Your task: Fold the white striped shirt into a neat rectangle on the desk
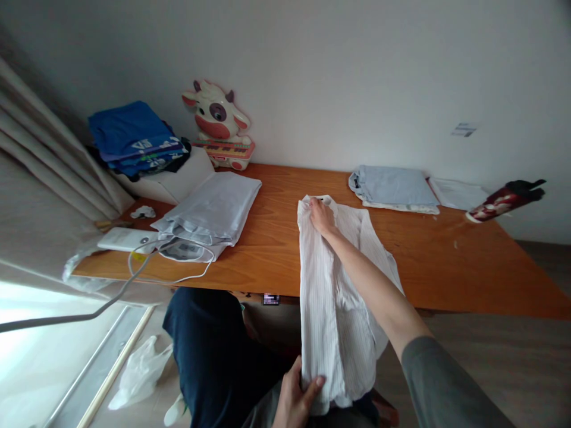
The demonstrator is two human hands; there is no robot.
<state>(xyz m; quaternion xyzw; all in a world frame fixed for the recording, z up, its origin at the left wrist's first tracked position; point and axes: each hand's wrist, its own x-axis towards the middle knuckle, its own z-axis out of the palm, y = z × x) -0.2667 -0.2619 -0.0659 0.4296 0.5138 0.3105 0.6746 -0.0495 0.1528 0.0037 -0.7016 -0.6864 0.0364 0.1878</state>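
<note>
A white striped shirt (319, 297) lies partly on the wooden table and hangs over its front edge towards my lap. Its near end is gripped by my left hand (297, 392), thumb on top and fingers underneath. Up at the collar end, my right hand (322, 217) is closed on the cloth, with that forearm stretched across the shirt. The long left side of the shirt is folded into a straight edge, while the right part spreads loosely beneath my arm.
Folded light clothes (214, 205) lie on the wooden table (272, 249) at left, beside a white power bank-like box (127, 239) and cables. Blue clothes (134, 137) top a white box near a cow toy keyboard (220, 125). Folded garments (392, 187) and a dark red tumbler (504, 201) stand right.
</note>
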